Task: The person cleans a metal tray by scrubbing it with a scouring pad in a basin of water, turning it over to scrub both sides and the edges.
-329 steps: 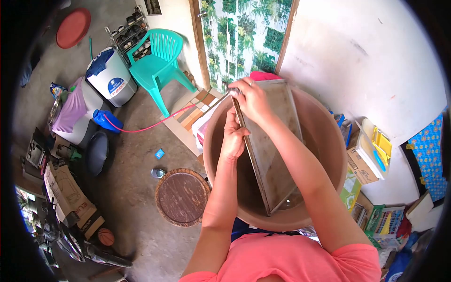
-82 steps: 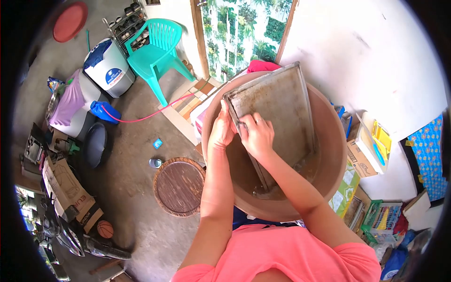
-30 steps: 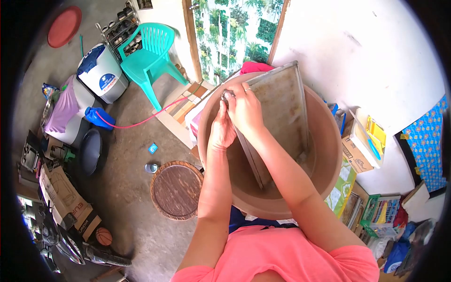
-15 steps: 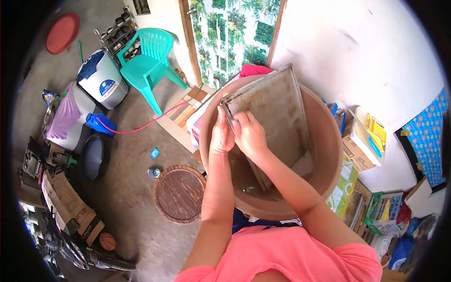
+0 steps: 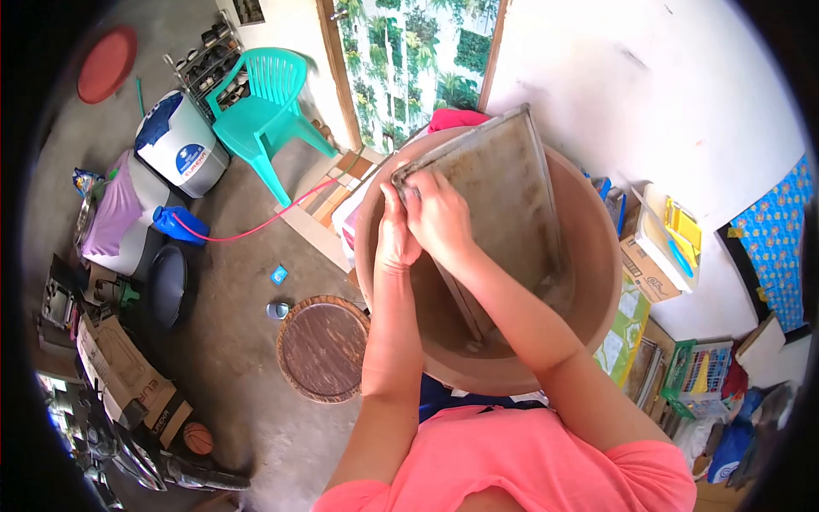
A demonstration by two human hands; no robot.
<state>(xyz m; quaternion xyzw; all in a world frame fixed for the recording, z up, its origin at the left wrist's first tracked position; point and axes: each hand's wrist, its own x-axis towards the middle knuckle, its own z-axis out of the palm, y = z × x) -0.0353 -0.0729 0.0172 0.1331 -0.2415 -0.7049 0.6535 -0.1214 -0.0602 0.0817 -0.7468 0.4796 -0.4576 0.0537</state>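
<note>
A large stained rectangular tray [image 5: 503, 188] with a metal rim leans tilted inside a round brown basin [image 5: 601, 256], its lower end down in the basin. My left hand [image 5: 397, 235] is closed on the tray's left edge, thumb pointing up along the rim. Against the tray's upper left corner, my right hand [image 5: 439, 215] presses with curled fingers. Whatever those fingers hold, if anything, is hidden. Some liquid seems to lie at the bottom of the basin, beneath the tray.
Left of the basin stands a round wooden stool [image 5: 324, 350]. Farther off are a green plastic chair [image 5: 260, 111], a white washer [image 5: 183, 149] and a blue jug [image 5: 179, 224] with a pink hose. A cardboard box [image 5: 648, 264] and a green crate [image 5: 695, 380] sit at right.
My right hand has slid up along the tray's left rim to its upper corner. My left hand stays at the edge. The whole view has shifted slightly.
</note>
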